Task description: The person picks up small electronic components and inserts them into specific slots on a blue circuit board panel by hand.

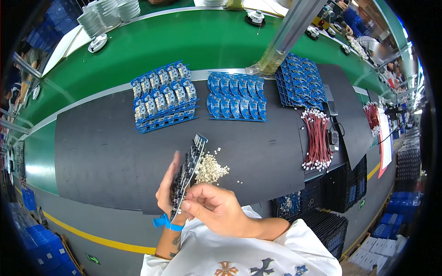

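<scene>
White shirt cloth (216,253) is showing at the bottom. Above it, the left hand (165,191) is holding a board (188,172) up on its edge, a bit tilted, with its long fingers lying along the side. Right hand (221,209) is bending its thumb and fingers close together at the board's low end; I cannot tell if they are pinching a tiny bit. Little white parts (211,170) are lying in a pile just right of the board, on a black mat (110,156). Blue boards (235,96) are sitting farther back, and red wires (316,140) are lying to the right.
</scene>
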`<action>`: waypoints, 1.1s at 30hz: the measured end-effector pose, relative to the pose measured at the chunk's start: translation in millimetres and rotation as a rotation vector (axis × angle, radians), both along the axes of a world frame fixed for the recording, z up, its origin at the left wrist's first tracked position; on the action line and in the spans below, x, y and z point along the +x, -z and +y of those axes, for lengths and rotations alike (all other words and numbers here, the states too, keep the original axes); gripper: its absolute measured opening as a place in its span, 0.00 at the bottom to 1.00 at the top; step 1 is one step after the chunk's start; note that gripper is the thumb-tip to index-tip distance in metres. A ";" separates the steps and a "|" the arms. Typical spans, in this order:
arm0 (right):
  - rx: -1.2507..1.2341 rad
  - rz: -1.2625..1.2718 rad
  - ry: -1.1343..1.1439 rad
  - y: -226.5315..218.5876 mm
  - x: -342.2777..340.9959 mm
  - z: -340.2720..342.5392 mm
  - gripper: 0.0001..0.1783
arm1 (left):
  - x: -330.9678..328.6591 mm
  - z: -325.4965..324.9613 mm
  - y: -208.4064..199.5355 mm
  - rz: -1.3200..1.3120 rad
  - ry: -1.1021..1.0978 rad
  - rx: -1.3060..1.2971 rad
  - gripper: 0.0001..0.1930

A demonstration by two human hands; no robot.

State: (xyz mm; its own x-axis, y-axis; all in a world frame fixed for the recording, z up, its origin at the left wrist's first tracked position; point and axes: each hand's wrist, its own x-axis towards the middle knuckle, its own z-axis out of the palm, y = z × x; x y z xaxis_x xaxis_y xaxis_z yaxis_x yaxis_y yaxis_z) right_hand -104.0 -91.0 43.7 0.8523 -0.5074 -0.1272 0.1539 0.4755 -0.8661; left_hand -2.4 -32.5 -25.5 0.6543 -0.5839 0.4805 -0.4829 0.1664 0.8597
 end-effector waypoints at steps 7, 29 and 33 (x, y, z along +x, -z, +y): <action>0.125 0.081 -0.041 -6.7 -5.8 -6.0 0.06 | -0.4 -0.5 -3.1 0.050 0.030 -0.106 0.17; -0.209 0.445 0.279 65.9 7.5 -40.0 0.09 | -10.4 16.2 -6.0 0.172 -0.165 0.110 0.11; -0.254 0.530 0.206 59.1 5.7 -39.9 0.09 | -9.6 15.3 -14.1 -0.002 -0.232 0.097 0.05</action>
